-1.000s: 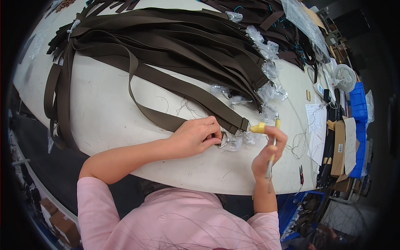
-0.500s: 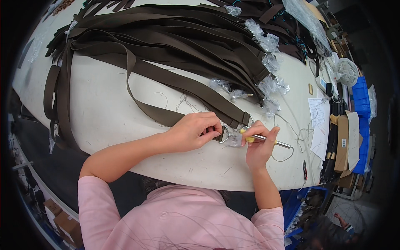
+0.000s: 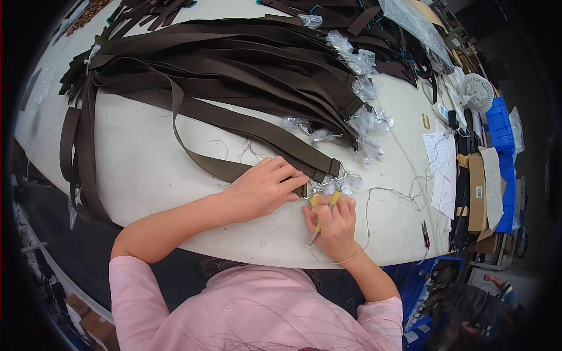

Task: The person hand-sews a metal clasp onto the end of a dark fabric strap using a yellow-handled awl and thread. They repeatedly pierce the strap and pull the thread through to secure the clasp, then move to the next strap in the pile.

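Observation:
My left hand [image 3: 266, 186] is closed on the end of a dark brown webbing strap [image 3: 216, 168], fingers bent over it beside a metal buckle [image 3: 313, 187]. Just to its right, my right hand [image 3: 335, 225] is curled around a slim metal tool with yellow parts [image 3: 334, 198]; its thin end points down toward the table edge. The tool's exact kind is partly hidden by my fingers. A pale thread runs by my right wrist. Clear plastic wrap [image 3: 349, 183] covers metal fittings just beyond the tool, at the end of a neighbouring strap [image 3: 293, 149].
A large bundle of brown straps [image 3: 222, 58] with plastic-wrapped ends lies across the white table [image 3: 152, 158]. At right are loose thread, papers [image 3: 439, 152], small scissors [image 3: 425, 234], a fan [image 3: 477, 92], cardboard [image 3: 478, 190] and blue bins [image 3: 500, 126]. Another person is at the lower right.
My right hand has moved left and nearer to me, turning the tool so its thin end points toward me instead of right. The left hand stays at the strap end.

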{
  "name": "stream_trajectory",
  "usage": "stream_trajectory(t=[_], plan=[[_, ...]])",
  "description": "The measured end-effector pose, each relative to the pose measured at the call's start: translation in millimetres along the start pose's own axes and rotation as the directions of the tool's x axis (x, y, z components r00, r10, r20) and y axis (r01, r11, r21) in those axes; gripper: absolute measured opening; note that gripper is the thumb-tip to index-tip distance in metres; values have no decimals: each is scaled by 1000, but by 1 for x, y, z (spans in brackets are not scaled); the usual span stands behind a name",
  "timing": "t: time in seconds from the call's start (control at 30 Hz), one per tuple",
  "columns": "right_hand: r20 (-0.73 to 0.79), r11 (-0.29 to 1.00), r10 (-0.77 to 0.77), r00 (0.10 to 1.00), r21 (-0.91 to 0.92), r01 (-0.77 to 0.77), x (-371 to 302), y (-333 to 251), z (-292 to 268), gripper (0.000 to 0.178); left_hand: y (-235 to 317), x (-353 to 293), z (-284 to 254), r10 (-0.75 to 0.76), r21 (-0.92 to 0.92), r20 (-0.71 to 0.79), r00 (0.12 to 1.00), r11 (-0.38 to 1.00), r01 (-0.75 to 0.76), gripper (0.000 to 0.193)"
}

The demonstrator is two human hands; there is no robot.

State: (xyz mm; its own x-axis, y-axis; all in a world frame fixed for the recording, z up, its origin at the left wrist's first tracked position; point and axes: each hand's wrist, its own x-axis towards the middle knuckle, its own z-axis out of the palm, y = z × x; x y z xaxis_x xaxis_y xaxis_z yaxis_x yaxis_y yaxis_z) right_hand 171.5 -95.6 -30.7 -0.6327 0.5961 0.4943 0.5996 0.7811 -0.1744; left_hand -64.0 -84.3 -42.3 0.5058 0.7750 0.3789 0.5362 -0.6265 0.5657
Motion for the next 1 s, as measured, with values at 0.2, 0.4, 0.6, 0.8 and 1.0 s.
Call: stream_trajectory(t=[0.2,0.4,0.6,0.8,1.0], plan=[[58,998,45,997,30,-47,0,0,4,33,0,0,-2,-73,-123,6,997,990,73,43],[32,983,80,996,162,-84,-4,3,3,34,4,5,-1,-87,-105,52,995,990,93,41],[80,980,39,996,193,-54,-4,0,0,34,6,10,12,-48,-86,39,998,995,51,36],[91,979,8,996,202,-27,-11,-1,2,34,7,15,7,-180,-338,73,981,921,195,29],[99,986,24,995,161,-40,-13,-2,1,32,9,20,19,-167,-301,-98,981,944,131,12]])
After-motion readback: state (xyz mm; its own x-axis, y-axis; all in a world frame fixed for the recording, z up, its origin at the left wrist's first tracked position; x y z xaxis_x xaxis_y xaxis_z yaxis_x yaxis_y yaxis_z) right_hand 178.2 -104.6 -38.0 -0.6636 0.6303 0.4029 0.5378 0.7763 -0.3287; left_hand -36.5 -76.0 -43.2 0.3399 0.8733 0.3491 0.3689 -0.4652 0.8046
